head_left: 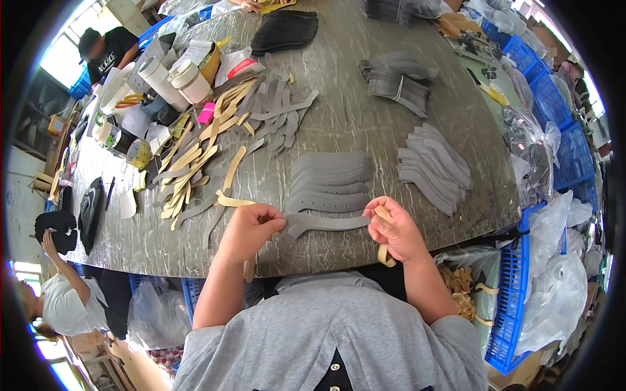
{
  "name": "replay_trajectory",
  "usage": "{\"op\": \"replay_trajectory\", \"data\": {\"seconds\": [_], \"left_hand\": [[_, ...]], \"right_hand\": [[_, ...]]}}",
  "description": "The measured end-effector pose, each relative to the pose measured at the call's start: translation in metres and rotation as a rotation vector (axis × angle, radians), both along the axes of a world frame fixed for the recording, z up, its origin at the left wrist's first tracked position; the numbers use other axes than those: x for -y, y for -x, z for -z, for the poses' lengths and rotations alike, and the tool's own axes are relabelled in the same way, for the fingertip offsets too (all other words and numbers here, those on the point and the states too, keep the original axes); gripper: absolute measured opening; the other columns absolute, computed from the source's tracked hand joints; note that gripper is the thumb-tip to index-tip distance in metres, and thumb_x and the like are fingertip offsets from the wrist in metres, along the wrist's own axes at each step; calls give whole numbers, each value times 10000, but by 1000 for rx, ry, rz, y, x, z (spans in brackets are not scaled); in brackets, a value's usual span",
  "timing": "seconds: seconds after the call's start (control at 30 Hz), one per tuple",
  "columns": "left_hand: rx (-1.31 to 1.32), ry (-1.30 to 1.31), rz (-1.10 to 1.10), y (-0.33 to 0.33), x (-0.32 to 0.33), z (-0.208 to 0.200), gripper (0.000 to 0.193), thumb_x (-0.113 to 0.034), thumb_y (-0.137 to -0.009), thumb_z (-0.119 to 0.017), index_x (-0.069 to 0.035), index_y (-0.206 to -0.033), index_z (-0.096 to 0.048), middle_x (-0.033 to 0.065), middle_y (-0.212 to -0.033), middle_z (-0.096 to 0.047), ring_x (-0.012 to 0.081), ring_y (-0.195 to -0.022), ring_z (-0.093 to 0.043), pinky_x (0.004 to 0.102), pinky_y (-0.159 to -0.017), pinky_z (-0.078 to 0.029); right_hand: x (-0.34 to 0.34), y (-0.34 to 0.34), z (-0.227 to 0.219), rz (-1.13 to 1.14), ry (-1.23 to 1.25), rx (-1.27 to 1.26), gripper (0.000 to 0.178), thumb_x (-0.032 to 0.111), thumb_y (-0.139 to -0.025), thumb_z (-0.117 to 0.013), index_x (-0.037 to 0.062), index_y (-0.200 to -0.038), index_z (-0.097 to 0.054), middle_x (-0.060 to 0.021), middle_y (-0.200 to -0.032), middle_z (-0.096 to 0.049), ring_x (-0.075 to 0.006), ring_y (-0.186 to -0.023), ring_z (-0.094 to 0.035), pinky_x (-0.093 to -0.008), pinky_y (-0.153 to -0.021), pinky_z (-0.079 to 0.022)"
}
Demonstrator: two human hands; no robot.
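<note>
A grey curved strip (pixel 329 222) lies crosswise in front of me at the table's near side. My left hand (pixel 255 228) is closed in a pinch at its left end; the fingertips hide the exact contact. A tan strip (pixel 233 201) passes behind this hand, and whether the hand holds it I cannot tell. At the grey strip's right end, my right hand (pixel 394 233) is closed around a looped tan strip (pixel 386 255), its fingertips by the grey end. Just beyond lies a row of overlapping grey curved pieces (pixel 330 173), some with small holes.
Loose tan and grey strips (pixel 195 163) pile up on the left, near white containers (pixel 189 79). Fanned grey pieces (pixel 433 166) and tied grey bundles (pixel 399 81) lie to the right. Blue crates (pixel 515 293) border the table (pixel 352 257). Another person (pixel 72 300) is at the left.
</note>
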State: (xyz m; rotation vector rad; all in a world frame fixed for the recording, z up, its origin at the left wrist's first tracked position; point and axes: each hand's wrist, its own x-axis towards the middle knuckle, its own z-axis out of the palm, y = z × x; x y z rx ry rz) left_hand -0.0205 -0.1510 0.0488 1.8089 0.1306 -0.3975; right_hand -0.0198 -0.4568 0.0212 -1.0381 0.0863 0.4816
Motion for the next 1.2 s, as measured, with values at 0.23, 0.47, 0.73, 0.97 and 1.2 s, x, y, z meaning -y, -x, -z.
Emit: {"op": "replay_trajectory", "data": {"seconds": [0.23, 0.47, 0.73, 0.97, 1.2], "left_hand": [[1, -264, 96, -8, 14, 31, 106, -82, -789, -714, 15, -817, -684, -16, -658, -602, 66, -585, -535, 230, -539, -418], [58, -444, 130, -13, 22, 36, 176, -140, -742, -741, 16, -809, -693, 90, -635, -643, 131, -592, -594, 294, -567, -471], [49, -437, 140, -12, 25, 34, 173, -135, -740, -740, 20, -803, -693, 93, -631, -638, 142, -579, -583, 296, -569, -471], [58, -431, 138, -10, 26, 35, 155, -117, -752, -724, 28, -797, -688, 92, -616, -626, 127, -570, -566, 288, -561, -464], [73, -459, 150, -11, 28, 32, 163, -125, -742, -725, 24, -796, -690, 103, -626, -639, 138, -574, -582, 290, -569, -474]], "right_hand": [[-4, -7, 36, 93, 630, 344, 112, 46, -841, -684, 23, -880, -582, 12, -727, -561, -70, -633, -508, -227, -563, -404], [-7, -9, 42, 101, 857, 349, 175, 41, -782, -711, -17, -874, -574, -124, -731, -634, -165, -654, -587, -307, -623, -476], [-8, -9, 42, 95, 896, 337, 175, 34, -780, -709, -17, -878, -574, -123, -696, -639, -170, -606, -611, -319, -563, -477], [-11, -8, 33, 90, 834, 284, 135, 5, -799, -683, -18, -871, -570, -91, -661, -627, -124, -528, -585, -280, -501, -459], [-12, -8, 31, 83, 864, 288, 136, 16, -796, -685, -15, -856, -566, -112, -671, -638, -164, -543, -614, -302, -511, -472]]}}
